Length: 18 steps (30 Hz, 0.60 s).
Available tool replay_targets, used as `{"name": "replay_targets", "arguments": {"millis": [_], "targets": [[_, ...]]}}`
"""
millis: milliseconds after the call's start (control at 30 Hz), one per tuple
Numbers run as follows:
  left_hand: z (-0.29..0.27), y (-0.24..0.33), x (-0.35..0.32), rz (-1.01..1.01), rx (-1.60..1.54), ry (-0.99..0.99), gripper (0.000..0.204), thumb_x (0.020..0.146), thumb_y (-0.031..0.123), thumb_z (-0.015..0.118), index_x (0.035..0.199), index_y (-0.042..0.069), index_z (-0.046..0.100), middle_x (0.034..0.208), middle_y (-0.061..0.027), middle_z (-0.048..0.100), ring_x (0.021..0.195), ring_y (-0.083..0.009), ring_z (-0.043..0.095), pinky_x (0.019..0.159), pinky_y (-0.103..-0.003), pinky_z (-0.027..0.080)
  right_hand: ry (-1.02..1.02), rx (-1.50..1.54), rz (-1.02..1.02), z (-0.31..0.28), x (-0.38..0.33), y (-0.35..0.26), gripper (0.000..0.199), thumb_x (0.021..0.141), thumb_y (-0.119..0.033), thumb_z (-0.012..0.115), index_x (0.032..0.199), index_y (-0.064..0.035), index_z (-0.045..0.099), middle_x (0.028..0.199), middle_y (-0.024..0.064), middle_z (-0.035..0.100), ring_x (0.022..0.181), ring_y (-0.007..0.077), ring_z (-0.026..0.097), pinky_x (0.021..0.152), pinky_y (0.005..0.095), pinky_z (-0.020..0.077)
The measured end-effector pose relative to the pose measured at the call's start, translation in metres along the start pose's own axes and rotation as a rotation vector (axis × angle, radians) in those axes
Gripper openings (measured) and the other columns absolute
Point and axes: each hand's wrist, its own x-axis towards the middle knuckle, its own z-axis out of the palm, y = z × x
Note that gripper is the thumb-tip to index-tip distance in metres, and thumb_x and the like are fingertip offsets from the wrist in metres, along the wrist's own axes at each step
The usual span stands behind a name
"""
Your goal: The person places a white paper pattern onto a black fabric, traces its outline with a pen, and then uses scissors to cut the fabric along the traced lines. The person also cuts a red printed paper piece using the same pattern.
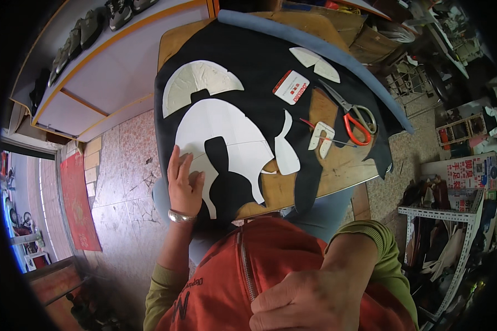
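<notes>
a: pressing flat, the left hand [185,179] lies open, fingers spread, on the near-left edge of the big white pattern [223,146], pinning it to the black fabric [259,60].

b: and the right hand [309,300]?

a: low, at the chest, against the orange vest [226,276]. it looks loosely curled, holding nothing i can see, well apart from the fabric.

b: how far along does it look?

a: i'd judge early. the fabric lies spread over the wooden board [337,160] and the pattern sits on it, but the fabric shows no cut edges around the pattern. a curved white piece [196,83] lies just beyond the pattern, a narrow one [286,149] just right of it, two small ones [315,63] far right of it. the scissors [354,116], orange-handled, rest untouched to the pattern's right, on the board. whether an outline is drawn, i cannot tell.

b: any packages or labels?

a: a small red-and-white card [290,86] lies on the fabric, beyond and right of the pattern. well right of the pattern, off the board, a white poster with red print [472,171] leans by a metal rack [453,243].
</notes>
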Motion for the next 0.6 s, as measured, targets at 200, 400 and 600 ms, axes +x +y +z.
{"name": "replay_targets", "arguments": {"millis": [200,400,600], "targets": [[0.0,0.002,-0.001,-0.018,-0.023,0.056,0.046,0.076,-0.001,0.069,0.121,-0.001,0.059,0.147,-0.0204,0.039,0.121,-0.0367,0.053,0.095,-0.04,0.049,0.16,0.179,0.009,0.008,-0.012,-0.018,0.027,0.082,-0.014,0.068,0.097,0.0078,0.066,0.064,0.0046,0.052,0.044,0.0141,0.047,0.04,0.0276,0.0353],[0.002,-0.001,-0.002,-0.018,0.006,0.046,0.044,0.078,-0.002,0.066,0.122,0.001,0.059,0.148,-0.0179,0.04,0.121,-0.0342,0.054,0.093,-0.038,0.051,0.166,0.251,0.045,-0.005,-0.009,-0.02,0.028,0.083,-0.013,0.068,0.091,0.012,0.062,0.062,0.0057,0.05,0.044,0.0153,0.047,0.04,0.0286,0.0355],[-0.003,-0.001,-0.004,-0.049,-0.016,0.027,0.041,0.079,0.005,0.067,0.119,0.001,0.061,0.147,-0.0201,0.041,0.123,-0.0382,0.051,0.096,-0.041,0.047,0.144,-0.004,-0.041,-0.008,-0.003,-0.017,0.023,0.085,-0.012,0.063,0.101,0.0038,0.069,0.068,0.0053,0.054,0.048,0.0131,0.047,0.042,0.0261,0.0337]]}}
